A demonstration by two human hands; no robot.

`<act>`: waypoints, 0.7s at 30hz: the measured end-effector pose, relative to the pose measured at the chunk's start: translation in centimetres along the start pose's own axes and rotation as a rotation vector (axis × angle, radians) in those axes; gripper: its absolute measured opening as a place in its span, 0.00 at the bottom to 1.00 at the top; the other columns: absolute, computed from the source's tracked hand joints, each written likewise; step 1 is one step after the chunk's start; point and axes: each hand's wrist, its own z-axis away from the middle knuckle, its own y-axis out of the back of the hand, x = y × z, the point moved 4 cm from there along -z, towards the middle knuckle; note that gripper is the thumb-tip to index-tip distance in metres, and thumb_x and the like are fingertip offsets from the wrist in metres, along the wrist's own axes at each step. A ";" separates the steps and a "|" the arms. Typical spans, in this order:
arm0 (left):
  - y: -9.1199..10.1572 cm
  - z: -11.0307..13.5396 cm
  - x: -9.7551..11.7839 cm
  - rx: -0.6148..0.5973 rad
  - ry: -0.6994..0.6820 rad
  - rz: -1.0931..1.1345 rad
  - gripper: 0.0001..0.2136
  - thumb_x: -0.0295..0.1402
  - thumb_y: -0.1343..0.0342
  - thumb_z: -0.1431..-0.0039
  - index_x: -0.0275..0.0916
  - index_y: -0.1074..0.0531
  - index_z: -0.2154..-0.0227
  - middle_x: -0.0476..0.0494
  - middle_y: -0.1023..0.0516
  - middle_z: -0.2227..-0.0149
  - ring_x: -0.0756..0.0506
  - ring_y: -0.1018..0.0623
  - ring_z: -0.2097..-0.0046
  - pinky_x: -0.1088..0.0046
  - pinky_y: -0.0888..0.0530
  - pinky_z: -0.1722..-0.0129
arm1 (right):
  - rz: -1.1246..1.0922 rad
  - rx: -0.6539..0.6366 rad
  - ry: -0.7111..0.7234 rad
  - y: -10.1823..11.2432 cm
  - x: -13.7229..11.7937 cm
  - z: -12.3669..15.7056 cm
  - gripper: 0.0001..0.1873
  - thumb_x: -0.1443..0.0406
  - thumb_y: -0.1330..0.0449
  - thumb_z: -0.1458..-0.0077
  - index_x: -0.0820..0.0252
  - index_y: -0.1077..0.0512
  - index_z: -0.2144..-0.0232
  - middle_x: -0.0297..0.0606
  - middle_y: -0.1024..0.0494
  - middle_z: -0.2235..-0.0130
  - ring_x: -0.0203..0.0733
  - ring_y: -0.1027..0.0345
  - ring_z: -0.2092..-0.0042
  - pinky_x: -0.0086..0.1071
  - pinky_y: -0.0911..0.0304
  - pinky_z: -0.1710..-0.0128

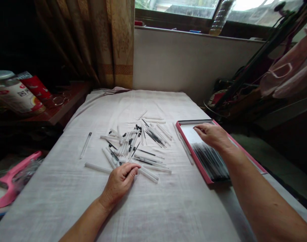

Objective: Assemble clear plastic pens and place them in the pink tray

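My left hand rests low at the near side of a pile of pen parts, its fingers curled together. Whatever is inside them is hidden. Close beside it lie clear pen barrels. Farther into the pile are small black caps and thin dark refills. Over the pink-edged box at the right, my right hand has thumb and fingers pinched together above the white bottom. Nothing can be made out between the fingertips. Beneath that wrist, a row of dark-filled pens or refills lies in the box.
One capped pen lies apart on the left of the white cloth. Long clear strips lie along the box's left side. A jar and glasses stand on a side cabinet. Pink scissors-like handles sit lower left.
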 end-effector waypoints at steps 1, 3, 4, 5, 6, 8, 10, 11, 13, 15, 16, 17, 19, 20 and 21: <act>0.0 0.0 -0.1 0.004 0.014 0.016 0.11 0.34 0.49 0.38 0.40 0.21 0.64 0.45 0.18 0.68 0.48 0.20 0.67 0.75 0.23 0.65 | -0.017 -0.019 0.045 0.1 -2.3 -0.3 0.19 0.58 0.50 0.39 0.53 0.21 0.58 0.41 0.18 0.56 0.46 0.25 0.59 0.33 0.39 0.65; 0.0 -0.1 -0.3 0.011 0.054 0.066 0.10 0.35 0.48 0.39 0.39 0.21 0.64 0.45 0.19 0.69 0.48 0.21 0.69 0.76 0.24 0.68 | -0.048 -0.102 0.151 -0.2 -7.3 -0.8 0.17 0.58 0.49 0.39 0.53 0.21 0.60 0.40 0.18 0.58 0.45 0.25 0.59 0.31 0.40 0.66; 0.0 -0.1 -0.3 0.012 0.078 0.101 0.11 0.35 0.48 0.39 0.39 0.21 0.64 0.45 0.19 0.70 0.49 0.21 0.71 0.76 0.24 0.70 | -0.074 -0.145 0.214 -0.5 -9.8 -0.9 0.17 0.59 0.49 0.38 0.54 0.21 0.61 0.41 0.18 0.59 0.45 0.25 0.59 0.31 0.40 0.65; 0.0 -0.1 -0.4 0.012 0.105 0.138 0.11 0.36 0.48 0.39 0.38 0.21 0.64 0.45 0.20 0.71 0.49 0.22 0.73 0.77 0.25 0.72 | -0.103 -0.175 0.264 -0.8 -12.1 -0.9 0.17 0.59 0.50 0.38 0.54 0.21 0.61 0.41 0.18 0.59 0.45 0.25 0.59 0.31 0.40 0.64; 0.0 -0.1 -0.5 0.012 0.131 0.175 0.12 0.37 0.48 0.38 0.38 0.22 0.64 0.45 0.21 0.72 0.50 0.24 0.74 0.77 0.25 0.73 | -0.130 -0.200 0.307 -1.2 -14.2 -0.9 0.17 0.59 0.50 0.38 0.55 0.21 0.62 0.42 0.18 0.59 0.46 0.25 0.58 0.32 0.40 0.63; 0.0 -0.1 -0.7 0.016 0.175 0.237 0.13 0.40 0.49 0.38 0.37 0.22 0.64 0.46 0.22 0.73 0.51 0.25 0.76 0.77 0.27 0.76 | -0.157 -0.253 0.333 -2.0 -17.5 -0.8 0.18 0.56 0.49 0.38 0.56 0.21 0.62 0.45 0.18 0.60 0.47 0.25 0.58 0.32 0.39 0.62; 0.0 -0.1 -0.8 0.028 0.205 0.273 0.15 0.42 0.48 0.38 0.36 0.23 0.66 0.47 0.24 0.74 0.51 0.26 0.77 0.77 0.28 0.76 | -0.174 -0.289 0.330 -2.7 -19.7 -0.9 0.20 0.54 0.50 0.38 0.58 0.22 0.62 0.48 0.18 0.60 0.50 0.26 0.57 0.34 0.38 0.60; 0.1 -0.1 -0.9 0.033 0.214 0.280 0.16 0.44 0.48 0.38 0.36 0.24 0.67 0.47 0.25 0.75 0.51 0.26 0.77 0.77 0.28 0.76 | -0.177 -0.310 0.321 -2.9 -20.5 -1.0 0.22 0.53 0.49 0.38 0.59 0.22 0.62 0.50 0.19 0.59 0.51 0.26 0.56 0.36 0.38 0.59; 0.2 -0.1 -0.9 0.022 0.221 0.278 0.18 0.46 0.49 0.38 0.36 0.25 0.71 0.48 0.27 0.78 0.51 0.27 0.77 0.78 0.29 0.77 | -0.172 -0.348 0.283 -3.3 -21.5 -1.3 0.23 0.52 0.48 0.40 0.62 0.22 0.60 0.54 0.20 0.57 0.53 0.27 0.54 0.37 0.37 0.57; 0.2 -0.1 -0.8 0.007 0.217 0.266 0.21 0.49 0.50 0.38 0.37 0.27 0.75 0.49 0.30 0.80 0.51 0.29 0.77 0.78 0.31 0.78 | -0.156 -0.371 0.234 -3.5 -21.8 -1.6 0.22 0.55 0.47 0.42 0.65 0.22 0.59 0.56 0.20 0.55 0.54 0.27 0.53 0.38 0.37 0.57; 0.3 0.0 -0.8 0.002 0.218 0.268 0.22 0.50 0.51 0.38 0.37 0.27 0.77 0.49 0.31 0.81 0.51 0.29 0.78 0.78 0.31 0.78 | -0.154 -0.378 0.210 -3.5 -21.7 -1.8 0.21 0.56 0.46 0.43 0.66 0.22 0.59 0.56 0.20 0.55 0.54 0.27 0.53 0.38 0.37 0.57; 0.3 0.0 -0.8 0.002 0.225 0.278 0.23 0.51 0.51 0.38 0.37 0.28 0.77 0.49 0.31 0.82 0.51 0.29 0.78 0.78 0.32 0.78 | -0.160 -0.386 0.188 -3.4 -21.5 -1.9 0.20 0.58 0.46 0.43 0.66 0.22 0.60 0.56 0.20 0.56 0.53 0.27 0.54 0.37 0.37 0.59; 0.2 0.0 -1.0 0.015 0.268 0.334 0.23 0.52 0.49 0.40 0.36 0.27 0.75 0.49 0.30 0.80 0.51 0.29 0.78 0.79 0.32 0.80 | -0.207 -0.392 0.169 -3.2 -21.0 -1.7 0.18 0.59 0.46 0.44 0.64 0.21 0.62 0.52 0.19 0.59 0.52 0.26 0.56 0.35 0.38 0.63; 0.1 0.1 -1.1 0.025 0.303 0.378 0.22 0.52 0.48 0.41 0.36 0.25 0.73 0.49 0.29 0.79 0.51 0.28 0.78 0.79 0.33 0.81 | -0.255 -0.385 0.172 -3.0 -20.8 -1.4 0.18 0.59 0.46 0.44 0.63 0.20 0.63 0.50 0.18 0.61 0.50 0.26 0.58 0.33 0.39 0.65; 0.0 0.1 -1.3 0.040 0.341 0.428 0.22 0.52 0.47 0.42 0.35 0.24 0.69 0.47 0.27 0.76 0.51 0.27 0.77 0.80 0.32 0.82 | -0.318 -0.375 0.189 -2.8 -20.6 -0.9 0.17 0.60 0.46 0.44 0.62 0.20 0.64 0.47 0.18 0.63 0.47 0.26 0.61 0.32 0.41 0.67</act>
